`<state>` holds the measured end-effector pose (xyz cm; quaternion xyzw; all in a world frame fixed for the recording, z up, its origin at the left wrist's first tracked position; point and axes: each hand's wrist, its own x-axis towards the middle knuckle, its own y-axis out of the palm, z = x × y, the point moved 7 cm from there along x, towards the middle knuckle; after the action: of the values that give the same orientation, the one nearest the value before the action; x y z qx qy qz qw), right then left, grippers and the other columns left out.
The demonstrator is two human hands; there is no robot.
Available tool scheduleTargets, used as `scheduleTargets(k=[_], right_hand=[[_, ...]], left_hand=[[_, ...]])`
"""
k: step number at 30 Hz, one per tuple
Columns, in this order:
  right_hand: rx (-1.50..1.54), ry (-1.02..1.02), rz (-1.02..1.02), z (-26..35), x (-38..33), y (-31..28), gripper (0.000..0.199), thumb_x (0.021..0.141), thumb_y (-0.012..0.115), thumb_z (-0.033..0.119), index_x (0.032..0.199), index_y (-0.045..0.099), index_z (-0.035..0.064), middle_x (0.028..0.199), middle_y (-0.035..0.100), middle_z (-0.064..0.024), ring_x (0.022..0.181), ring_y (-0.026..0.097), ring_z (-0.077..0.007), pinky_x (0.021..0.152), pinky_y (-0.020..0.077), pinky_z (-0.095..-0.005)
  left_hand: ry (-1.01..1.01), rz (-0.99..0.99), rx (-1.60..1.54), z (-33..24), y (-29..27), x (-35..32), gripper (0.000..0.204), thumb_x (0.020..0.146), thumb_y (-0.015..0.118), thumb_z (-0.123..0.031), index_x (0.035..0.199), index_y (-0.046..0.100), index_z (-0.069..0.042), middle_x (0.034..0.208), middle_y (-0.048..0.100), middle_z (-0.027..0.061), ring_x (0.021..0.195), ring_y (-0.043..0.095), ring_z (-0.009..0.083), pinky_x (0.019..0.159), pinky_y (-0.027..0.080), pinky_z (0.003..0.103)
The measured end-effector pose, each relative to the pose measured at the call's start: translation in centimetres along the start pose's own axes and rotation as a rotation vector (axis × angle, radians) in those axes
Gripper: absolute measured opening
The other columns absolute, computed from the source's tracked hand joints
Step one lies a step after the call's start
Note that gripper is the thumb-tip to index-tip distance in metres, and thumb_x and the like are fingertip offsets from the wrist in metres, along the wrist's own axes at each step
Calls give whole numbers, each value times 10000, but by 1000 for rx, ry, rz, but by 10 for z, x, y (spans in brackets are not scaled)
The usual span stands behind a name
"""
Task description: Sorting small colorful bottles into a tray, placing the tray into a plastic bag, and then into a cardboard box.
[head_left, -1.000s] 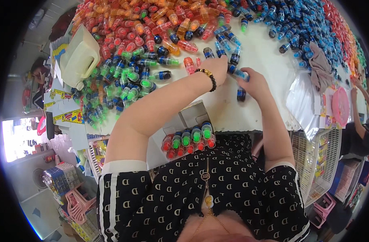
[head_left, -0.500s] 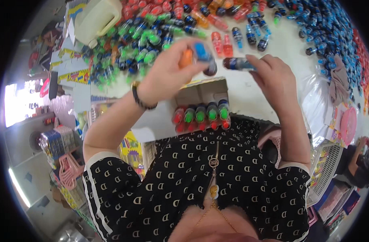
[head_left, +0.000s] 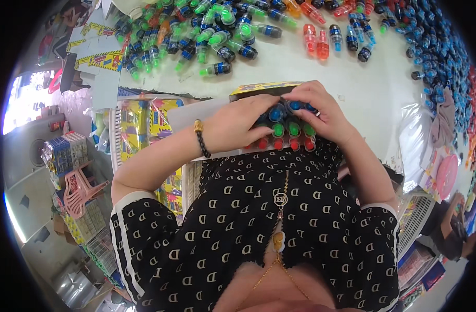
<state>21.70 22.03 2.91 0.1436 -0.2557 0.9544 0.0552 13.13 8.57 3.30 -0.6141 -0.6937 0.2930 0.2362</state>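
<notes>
An open cardboard box (head_left: 241, 92) with a yellow printed flap lies at the table's near edge, against my body. Stacked inside, ends toward me, are rows of small bottles: red-tipped bottles (head_left: 278, 144) lowest, green-tipped bottles (head_left: 294, 129) above, blue-tipped bottles (head_left: 275, 115) on top. My left hand (head_left: 233, 124) curls over the stack's left side, its fingers around a blue-tipped bottle and its thumb by the green row. From the right, my right hand (head_left: 324, 112) grips a blue-tipped bottle (head_left: 295, 105) in the top row. Fingers partly hide the upper row.
Loose green-tipped bottles (head_left: 217, 68) lie in a heap at the far left. A few red bottles (head_left: 322, 44) lie beyond the box, and a large pile of blue bottles (head_left: 441, 67) covers the right side. A white crate (head_left: 114, 136) holds printed yellow packs.
Both hands have come down from above the table to the box, bringing blue-tipped bottles onto the green row. The orange bottle seen by my left hand no longer shows there.
</notes>
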Motion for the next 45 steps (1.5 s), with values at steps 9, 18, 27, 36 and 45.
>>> scheduleTargets(k=[9, 18, 27, 36, 45], right_hand=[[24, -84, 56, -3, -26, 11, 303, 827, 571, 22, 1128, 599, 47, 1163, 595, -144, 1123, 531, -344, 1013, 385, -429], [-64, -22, 185, 6, -24, 11, 429, 811, 549, 20, 1239, 538, 34, 1271, 567, -156, 1212, 511, -363, 1041, 389, -441], [-243, 36, -54, -15, 21, -82, 318, 920, 504, 104, 1217, 575, 14, 1272, 581, -145, 1209, 535, -279, 1012, 413, -364], [-458, 307, -610, -177, 82, -202, 377, 895, 574, 83, 1271, 561, 87, 1234, 589, -136, 1137, 579, -264, 949, 463, -338], [-959, 64, -379, -188, 129, -172, 368, 861, 605, 99, 1228, 581, 89, 1227, 579, -167, 1171, 529, -307, 956, 456, -403]], left_hand=[[-1, 260, -35, -2, 8, 10, 503, 863, 643, -239, 1268, 474, 6, 1231, 546, 177, 1150, 535, 345, 974, 443, 403], [38, 303, -100, 2, 13, 5, 538, 872, 649, -233, 1305, 439, 7, 1243, 535, 186, 1150, 534, 355, 982, 436, 392], [-203, 98, -192, 24, -87, 32, 276, 863, 654, -224, 1068, 625, -42, 931, 655, 143, 876, 651, 293, 754, 520, 348], [-842, -387, 848, 250, -217, -16, 401, 917, 537, -361, 879, 673, 15, 897, 653, 246, 839, 648, 418, 744, 531, 487], [-964, -261, 883, 285, -213, -8, 463, 913, 548, -423, 882, 701, 13, 915, 668, 242, 841, 662, 405, 750, 539, 477]])
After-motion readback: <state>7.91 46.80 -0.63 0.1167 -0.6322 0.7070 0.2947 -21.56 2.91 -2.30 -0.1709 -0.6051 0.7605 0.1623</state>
